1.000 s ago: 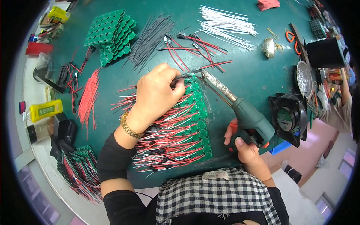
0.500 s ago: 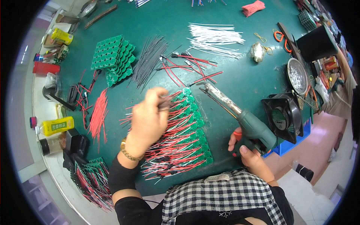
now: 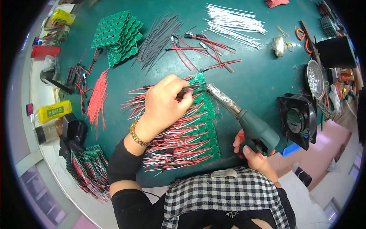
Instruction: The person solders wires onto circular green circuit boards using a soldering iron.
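My left hand (image 3: 166,101), with a gold watch band at the wrist, is closed in a pinch on a dark wire (image 3: 189,87). Its end reaches the upper part of a green circuit board panel (image 3: 209,126) made of round sections. Rows of red, white and dark wires (image 3: 175,147) fan out leftward from that panel, partly under my hand and wrist. My right hand (image 3: 253,154) grips the handle of a green soldering gun (image 3: 257,129). The gun's long metal barrel (image 3: 223,98) points up and left, its tip close to the pinched wire; whether they touch I cannot tell.
Stacked green panels (image 3: 118,34), dark wires (image 3: 158,40), white wires (image 3: 234,23) and red wires (image 3: 98,99) lie farther out. Red leads with connectors (image 3: 206,47) are beyond the panel. A black fan (image 3: 297,120) and a metal dish (image 3: 315,79) stand right; a wired bundle (image 3: 89,171) sits lower left.
My left hand has moved right and onto the panel's upper edge, bringing the dark wire there. The soldering gun's tip now meets the panel's edge near it. The whole view has shifted slightly.
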Tool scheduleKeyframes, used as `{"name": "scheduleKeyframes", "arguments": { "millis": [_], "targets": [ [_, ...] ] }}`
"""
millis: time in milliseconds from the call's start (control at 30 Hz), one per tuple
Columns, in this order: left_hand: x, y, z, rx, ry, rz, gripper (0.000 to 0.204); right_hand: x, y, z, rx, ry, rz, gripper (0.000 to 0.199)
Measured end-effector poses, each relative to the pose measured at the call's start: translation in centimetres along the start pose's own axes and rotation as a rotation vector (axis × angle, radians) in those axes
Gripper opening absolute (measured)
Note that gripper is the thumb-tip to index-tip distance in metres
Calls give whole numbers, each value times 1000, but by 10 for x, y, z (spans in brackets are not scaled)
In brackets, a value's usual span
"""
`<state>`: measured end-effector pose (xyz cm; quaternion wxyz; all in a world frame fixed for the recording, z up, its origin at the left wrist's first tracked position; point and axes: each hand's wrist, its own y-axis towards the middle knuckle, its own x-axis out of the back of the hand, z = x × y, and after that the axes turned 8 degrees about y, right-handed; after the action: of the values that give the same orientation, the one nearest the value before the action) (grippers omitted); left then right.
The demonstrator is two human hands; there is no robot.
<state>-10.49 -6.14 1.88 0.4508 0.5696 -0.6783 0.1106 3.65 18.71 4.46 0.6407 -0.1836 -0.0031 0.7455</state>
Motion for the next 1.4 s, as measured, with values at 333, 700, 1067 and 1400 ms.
{"name": "scheduleKeyframes", "arguments": {
  "millis": [333, 700, 1067, 1400],
  "targets": [
    [-2, 0, -1, -52, 58, -39, 12, -3, 0, 0, -76, -84, -43, 44],
    [-6, -1, 2, -62, 58, -53, 13, -6, -2, 1, -49, 91, -194, 54],
    [-6, -2, 2, -71, 71, -54, 13, -4, -2, -3, -84, -28, -117, 44],
    [-5, 0, 0, -49, 78, -37, 12, -5, -2, 1, -72, 57, -181, 56]
  ]
}}
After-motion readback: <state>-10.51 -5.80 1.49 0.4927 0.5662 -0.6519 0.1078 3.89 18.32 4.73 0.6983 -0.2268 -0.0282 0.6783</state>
